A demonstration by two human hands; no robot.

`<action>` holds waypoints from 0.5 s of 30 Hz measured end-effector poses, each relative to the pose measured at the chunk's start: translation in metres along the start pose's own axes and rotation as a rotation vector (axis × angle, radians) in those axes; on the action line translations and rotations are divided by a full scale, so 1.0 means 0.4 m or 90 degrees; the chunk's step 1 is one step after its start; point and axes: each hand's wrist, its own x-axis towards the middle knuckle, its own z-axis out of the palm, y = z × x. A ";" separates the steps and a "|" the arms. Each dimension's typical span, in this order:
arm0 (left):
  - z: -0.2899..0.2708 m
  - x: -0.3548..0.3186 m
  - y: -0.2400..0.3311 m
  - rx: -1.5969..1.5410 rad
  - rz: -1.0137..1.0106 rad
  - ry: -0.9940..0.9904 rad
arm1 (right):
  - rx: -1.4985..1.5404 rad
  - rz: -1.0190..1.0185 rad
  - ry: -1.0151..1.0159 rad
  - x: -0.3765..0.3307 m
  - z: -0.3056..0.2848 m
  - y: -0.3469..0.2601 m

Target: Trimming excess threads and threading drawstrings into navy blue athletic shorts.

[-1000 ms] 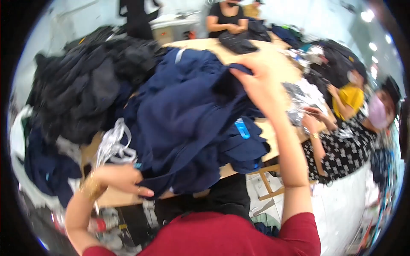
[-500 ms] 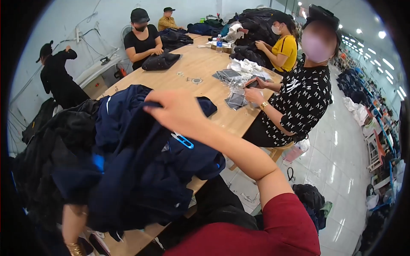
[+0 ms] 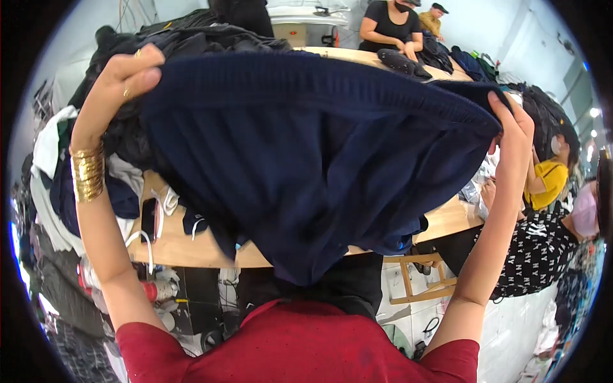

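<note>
A pair of navy pants with a wide ribbed elastic waistband is stretched out in front of me above the table. My left hand, with gold bangles at its wrist, pinches one end of the waistband. At the other end, my right hand grips the band with thumb and fingers closed. The cloth hangs down in loose folds toward my lap and covers most of the table's middle. More navy cloth lies behind it at the right.
On the wooden table, a phone lies by white cords at the left. Dark garments are heaped at the far left. A co-worker in a patterned shirt sits at the right, near a wooden stool. Others work farther back.
The navy pants have been lifted from the heap and spread wide by the waistband. My hands have moved apart, left hand up, right hand to the right. My view has turned left.
</note>
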 end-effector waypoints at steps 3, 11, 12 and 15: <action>-0.038 0.007 0.014 0.249 0.033 0.050 | -0.074 -0.050 -0.138 0.045 0.026 -0.001; -0.084 -0.006 -0.003 0.091 -0.133 0.446 | 0.138 -0.147 0.102 0.170 -0.123 -0.037; -0.111 0.002 0.000 -0.041 -0.143 0.481 | 0.161 -0.164 0.060 0.194 -0.108 -0.053; 0.002 0.122 -0.005 -0.174 -0.213 0.246 | -0.096 -0.149 -0.094 0.242 0.011 -0.058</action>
